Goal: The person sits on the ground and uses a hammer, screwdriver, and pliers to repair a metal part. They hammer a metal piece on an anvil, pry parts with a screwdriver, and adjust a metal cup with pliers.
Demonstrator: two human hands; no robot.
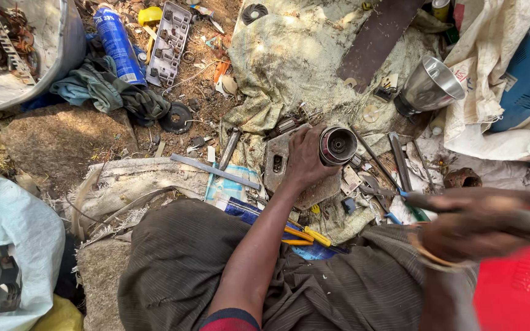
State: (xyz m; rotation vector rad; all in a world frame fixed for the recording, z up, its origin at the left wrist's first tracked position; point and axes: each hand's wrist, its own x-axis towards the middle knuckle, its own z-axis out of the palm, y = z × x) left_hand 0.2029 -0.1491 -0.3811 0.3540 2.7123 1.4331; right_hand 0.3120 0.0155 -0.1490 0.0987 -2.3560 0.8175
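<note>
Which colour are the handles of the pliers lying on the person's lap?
Yellow; the pliers show best in the head view.

Cylindrical metal motor part: dark, ribbed body, lying tilted on its side, open round end with central hub facing up, sitting over a flat rusty plate on the ground.

Dark rod-like tool, blurred, pointing left.

A blue spray can, steel cup, grey cloth and yellow-handled pliers lie around.

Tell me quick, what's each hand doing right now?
Left hand: closed on a round metal motor part.
Right hand: blurred, closed around a long tool.
</note>
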